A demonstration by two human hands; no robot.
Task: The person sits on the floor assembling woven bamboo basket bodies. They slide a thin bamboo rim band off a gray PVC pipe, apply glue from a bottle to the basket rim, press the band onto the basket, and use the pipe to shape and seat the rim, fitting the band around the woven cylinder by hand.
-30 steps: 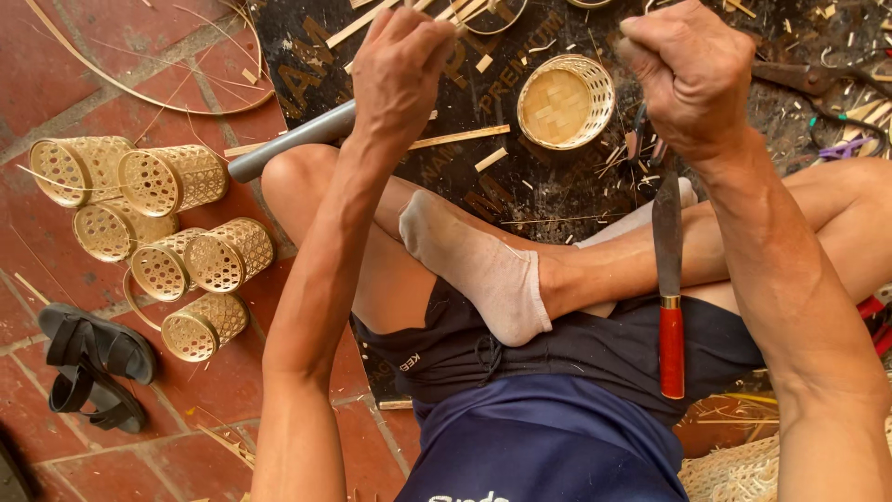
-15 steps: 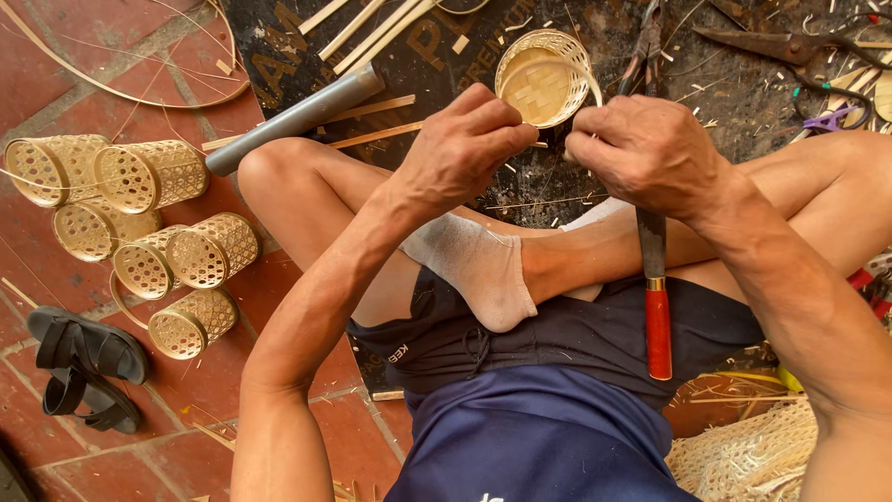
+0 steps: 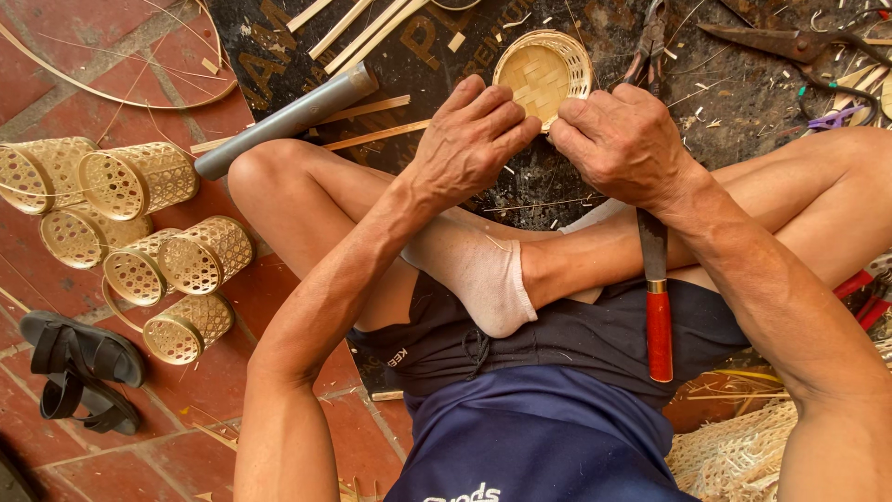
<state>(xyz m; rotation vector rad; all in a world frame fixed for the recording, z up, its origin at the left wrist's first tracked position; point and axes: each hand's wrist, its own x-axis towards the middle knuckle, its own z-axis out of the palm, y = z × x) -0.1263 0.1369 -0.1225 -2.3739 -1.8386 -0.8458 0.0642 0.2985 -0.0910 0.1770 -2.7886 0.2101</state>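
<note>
My left hand [image 3: 474,139] and my right hand [image 3: 623,144] meet fingertip to fingertip above my crossed legs. Both pinch a thin bamboo sliver that barely shows between them. Just beyond the fingertips a small round woven basket [image 3: 544,67] lies on the dark mat [image 3: 743,102]. A knife with a red handle [image 3: 658,321] rests on my lap under my right wrist, blade pointing away from me.
Several woven bamboo cylinders [image 3: 139,232] lie on the red brick floor at the left, with black sandals [image 3: 79,372] nearer me. A grey pipe [image 3: 288,119], bamboo strips [image 3: 358,28], pliers [image 3: 650,46] and shears [image 3: 790,42] lie on the mat. Woven matting [image 3: 734,455] sits lower right.
Both hands came back from reaching far over the mat toward my legs and closed together at the fingertips. The knife stayed on my lap.
</note>
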